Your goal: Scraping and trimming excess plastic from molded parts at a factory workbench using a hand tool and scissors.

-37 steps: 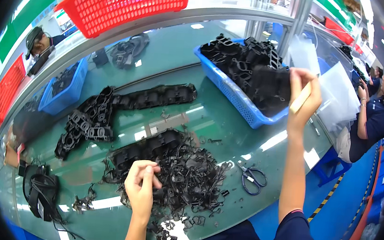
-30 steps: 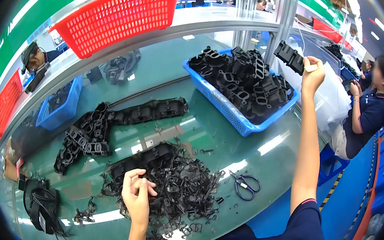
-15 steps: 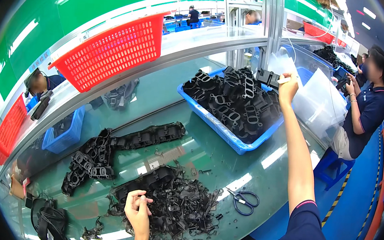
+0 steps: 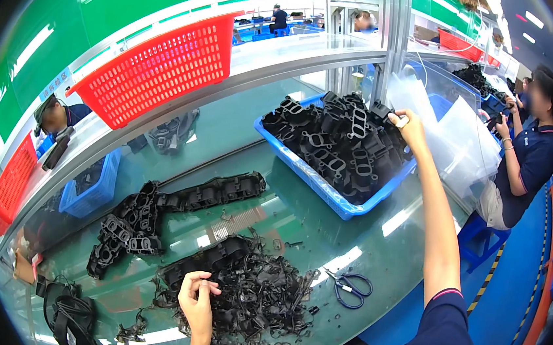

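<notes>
My right hand (image 4: 409, 129) is stretched out to the far right corner of a blue basket (image 4: 327, 200). Its fingers are closed on a black plastic part (image 4: 381, 111) at the top of the heap; something pale shows at the fingertips. Many similar black moulded parts (image 4: 326, 134) fill the basket. My left hand (image 4: 196, 305) hovers by a pile of black plastic scraps (image 4: 258, 302), its fingers loosely curled with nothing visible in them. Behind that hand, a longer black part (image 4: 213, 256) lies partly buried in scraps.
Dark-handled snips (image 4: 350, 288) lie right of the scraps. More black parts (image 4: 130, 225) rest at left on the green table (image 4: 323, 242). A black cable bundle (image 4: 70, 315) is near left. A red basket (image 4: 160, 70) stands on the shelf above. A person (image 4: 532, 149) sits at right.
My right hand has moved slightly left and down with the black plastic part, bringing it against the heap in the basket. My left hand has barely moved.
</notes>
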A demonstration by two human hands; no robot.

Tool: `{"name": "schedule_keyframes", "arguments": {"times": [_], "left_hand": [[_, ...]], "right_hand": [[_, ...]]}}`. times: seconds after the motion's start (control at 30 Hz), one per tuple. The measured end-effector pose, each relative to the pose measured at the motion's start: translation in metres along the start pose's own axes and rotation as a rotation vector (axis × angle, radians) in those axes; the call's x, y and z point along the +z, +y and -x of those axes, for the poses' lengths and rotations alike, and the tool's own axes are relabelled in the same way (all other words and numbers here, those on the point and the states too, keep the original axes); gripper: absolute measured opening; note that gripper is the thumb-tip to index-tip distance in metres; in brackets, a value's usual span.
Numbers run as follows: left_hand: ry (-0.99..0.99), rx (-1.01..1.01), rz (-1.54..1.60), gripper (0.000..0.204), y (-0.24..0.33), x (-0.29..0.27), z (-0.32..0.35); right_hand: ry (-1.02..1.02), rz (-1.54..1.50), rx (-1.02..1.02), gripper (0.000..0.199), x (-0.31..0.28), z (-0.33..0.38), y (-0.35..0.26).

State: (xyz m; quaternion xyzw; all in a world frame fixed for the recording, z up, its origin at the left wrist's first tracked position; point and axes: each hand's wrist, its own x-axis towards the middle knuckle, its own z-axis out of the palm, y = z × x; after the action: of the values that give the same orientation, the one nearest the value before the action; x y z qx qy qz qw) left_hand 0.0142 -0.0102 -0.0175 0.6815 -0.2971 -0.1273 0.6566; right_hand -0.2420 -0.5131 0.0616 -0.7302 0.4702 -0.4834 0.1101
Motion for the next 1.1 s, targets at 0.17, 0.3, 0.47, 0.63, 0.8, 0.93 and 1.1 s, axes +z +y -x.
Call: {"name": "schedule_keyframes", "arguments": {"times": [0.17, 0.3, 0.47, 0.63, 0.8, 0.93, 1.1], "left_hand": [[-0.005, 0.008, 0.025, 0.010, -0.003, -0.003, 0.001], [-0.037, 0.023, 0.019, 0.010, -0.004, 0.001, 0.001], [-0.045, -0.003, 0.017, 0.011, 0.002, -0.004, 0.005], [-0.052, 0.036, 0.048, 0.012, 0.002, 0.002, 0.006], [-0.026, 0.070, 0.034, 0.011, 0.004, 0.000, 0.004], [-0.016, 0.081, 0.027, 0.011, 0.005, -0.002, 0.005], [-0.027, 0.073, 0.029, 0.011, 0.001, -0.002, 0.006]], "right_hand": [[-0.225, 0.031, -0.036, 0.043, -0.022, -0.005, -0.005], [-0.235, 0.092, -0.053, 0.039, -0.025, -0.011, -0.004], [-0.368, 0.264, -0.135, 0.037, -0.031, -0.007, -0.022], [-0.238, 0.085, -0.113, 0.044, -0.019, -0.006, 0.008], [-0.046, -0.016, -0.173, 0.046, -0.002, 0.005, 0.010], [0.005, -0.048, -0.089, 0.045, -0.009, 0.007, -0.006], [0.153, -0.180, -0.104, 0.042, -0.009, 0.004, -0.063]]}}
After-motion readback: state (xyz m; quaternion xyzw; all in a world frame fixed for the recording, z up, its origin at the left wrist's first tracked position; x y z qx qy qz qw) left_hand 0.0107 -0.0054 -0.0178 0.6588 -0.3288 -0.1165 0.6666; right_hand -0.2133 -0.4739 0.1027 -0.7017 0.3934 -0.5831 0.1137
